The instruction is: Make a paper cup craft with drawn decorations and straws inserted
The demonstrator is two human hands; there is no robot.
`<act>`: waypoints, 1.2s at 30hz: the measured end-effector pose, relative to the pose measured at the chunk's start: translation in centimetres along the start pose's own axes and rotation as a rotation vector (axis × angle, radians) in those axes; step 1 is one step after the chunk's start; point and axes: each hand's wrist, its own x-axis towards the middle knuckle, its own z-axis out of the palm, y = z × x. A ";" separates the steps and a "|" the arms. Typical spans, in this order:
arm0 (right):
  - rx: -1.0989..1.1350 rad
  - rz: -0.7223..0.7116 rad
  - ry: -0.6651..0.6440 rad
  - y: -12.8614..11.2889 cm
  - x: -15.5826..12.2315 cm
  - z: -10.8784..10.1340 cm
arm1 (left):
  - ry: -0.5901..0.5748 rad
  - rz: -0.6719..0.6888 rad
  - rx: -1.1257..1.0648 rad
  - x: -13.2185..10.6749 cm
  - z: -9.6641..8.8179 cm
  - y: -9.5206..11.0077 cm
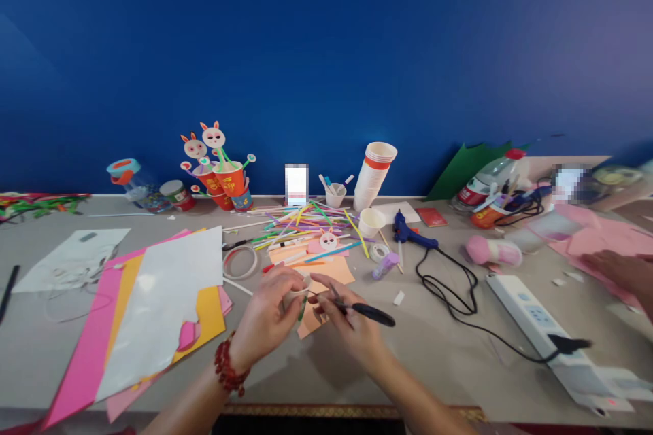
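Note:
My left hand (270, 309), with a red beaded bracelet at the wrist, is closed around a small white paper cup (306, 284); the fingers hide most of it. My right hand (344, 312) is closed on what look like black-handled scissors (375, 315). One dark handle sticks out to the right of the palm, and the tips by the cup are hard to make out. Beneath both hands lies a sheet of orange paper (319, 326). A rabbit face cutout (328, 240) rests just beyond, beside a heap of coloured sticks (300, 223).
A blue glue gun (411, 232) trails its cord to a white power strip (541, 333). Coloured sheets (153, 312) lie left; stacked paper cups (375, 177) stand behind. Another person's hand (615, 268) touches pink paper (602, 238) at right.

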 end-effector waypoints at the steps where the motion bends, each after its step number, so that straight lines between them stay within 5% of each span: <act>1: 0.114 0.054 0.055 0.1 -0.2 0.6 | 0.021 0.030 0.034 -0.1 0.2 0.1; 6: 0.472 0.223 0.251 -0.3 -0.2 2.5 | 0.122 0.145 0.205 -0.4 1.1 0.2; 10: 0.497 0.249 0.286 -0.4 0.0 2.6 | 0.146 0.139 0.186 -0.5 1.2 0.1; 19: -0.145 -0.345 0.006 -0.9 1.3 -1.3 | -0.029 -0.165 -0.152 0.4 -0.9 -0.1; 29: -0.559 -0.617 0.018 -1.6 1.8 -2.7 | -0.014 -0.076 -0.029 0.7 -0.4 0.5; 33: -0.508 -0.571 0.093 -1.8 1.9 -1.7 | 0.108 -0.032 0.019 0.4 0.8 0.3; 36: -0.220 -0.314 0.193 -1.3 1.2 0.1 | 0.216 0.034 0.088 0.1 1.9 -0.1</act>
